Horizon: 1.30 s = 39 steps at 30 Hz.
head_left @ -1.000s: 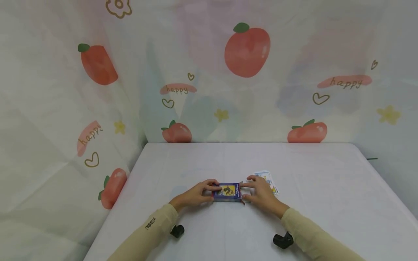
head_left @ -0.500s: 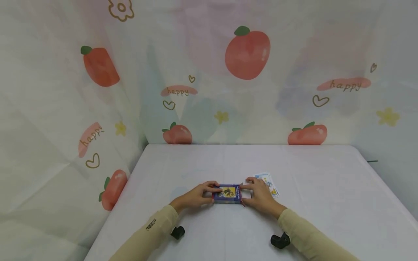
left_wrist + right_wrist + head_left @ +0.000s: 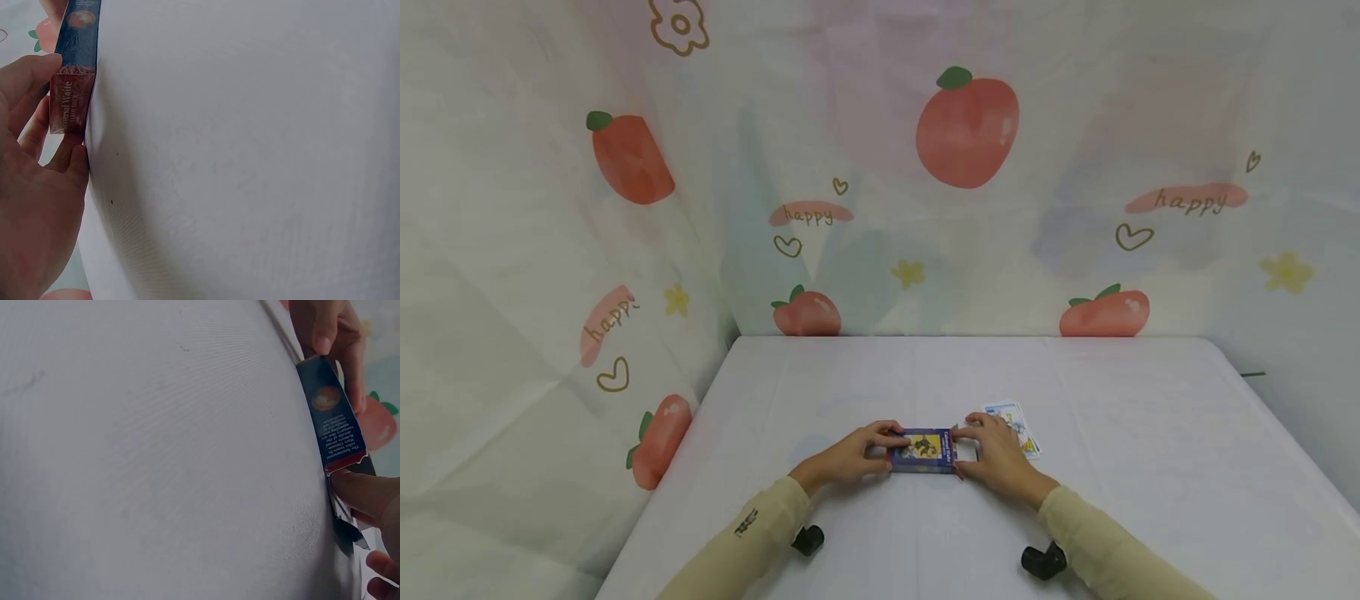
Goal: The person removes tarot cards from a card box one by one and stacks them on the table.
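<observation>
A blue tarot deck box [image 3: 922, 450] with a yellow picture on top lies flat on the white table in the head view. My left hand [image 3: 850, 452] grips its left end; in the left wrist view, the thumb and fingers hold the box's red end [image 3: 67, 103], printed with "Tarot Deck". At the opened right end, my right hand [image 3: 997, 454] pinches with thumb and forefinger around the opening. In the right wrist view, the thumb [image 3: 362, 490] sits at the box's mouth, beside a loose flap [image 3: 351, 532]. The box's inside is hidden.
A small spread of loose cards [image 3: 1015, 425] lies just behind my right hand, partly covered by it. Black wrist devices [image 3: 808, 540] hang below both sleeves. The white table [image 3: 850, 375] meets a patterned cloth backdrop [image 3: 865, 167] at the back and left.
My right thumb and forefinger have drawn slightly closer to the box's opened end. The left hand keeps its grip and the box stays in place; the head view has tilted up slightly.
</observation>
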### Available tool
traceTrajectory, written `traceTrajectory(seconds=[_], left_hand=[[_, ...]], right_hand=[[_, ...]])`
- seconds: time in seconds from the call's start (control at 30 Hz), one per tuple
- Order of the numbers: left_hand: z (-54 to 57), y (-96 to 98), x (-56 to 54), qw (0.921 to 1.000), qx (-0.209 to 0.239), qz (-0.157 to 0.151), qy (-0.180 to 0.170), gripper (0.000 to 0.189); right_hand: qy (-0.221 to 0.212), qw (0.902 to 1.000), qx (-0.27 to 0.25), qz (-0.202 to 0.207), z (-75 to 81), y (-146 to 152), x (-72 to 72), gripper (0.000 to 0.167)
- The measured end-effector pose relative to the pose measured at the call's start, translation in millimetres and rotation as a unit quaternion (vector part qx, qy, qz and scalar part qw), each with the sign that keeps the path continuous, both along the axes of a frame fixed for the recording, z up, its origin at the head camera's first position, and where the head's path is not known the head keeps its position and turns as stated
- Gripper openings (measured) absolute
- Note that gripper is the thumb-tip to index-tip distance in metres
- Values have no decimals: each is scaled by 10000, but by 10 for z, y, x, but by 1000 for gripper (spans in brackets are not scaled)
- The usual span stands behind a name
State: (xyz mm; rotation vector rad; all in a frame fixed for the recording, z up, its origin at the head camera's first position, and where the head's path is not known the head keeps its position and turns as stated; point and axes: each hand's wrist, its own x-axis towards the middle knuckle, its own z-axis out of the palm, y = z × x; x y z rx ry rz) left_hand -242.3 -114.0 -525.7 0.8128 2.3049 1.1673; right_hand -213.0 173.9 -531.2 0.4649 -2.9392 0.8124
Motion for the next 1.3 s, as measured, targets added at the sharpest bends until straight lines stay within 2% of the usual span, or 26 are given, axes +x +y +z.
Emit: traceTrajectory(seconds=[0.27, 0.63, 0.97, 1.3], left_hand=[[-4, 12, 12, 10000, -2, 1, 18, 49], [-11, 6, -4, 10000, -59, -29, 41, 50], [-9, 9, 11, 9999, -92, -11, 38, 50], [-13, 5, 0, 9999, -111, 30, 86, 49]], right_hand=[[-6, 9999, 100, 60, 36, 59, 24, 52], [-136, 9993, 74, 347, 57, 129, 6, 49], [-444, 9981, 131, 411, 68, 138, 8, 62], [-111, 9978, 312, 581, 119, 161, -16, 56]])
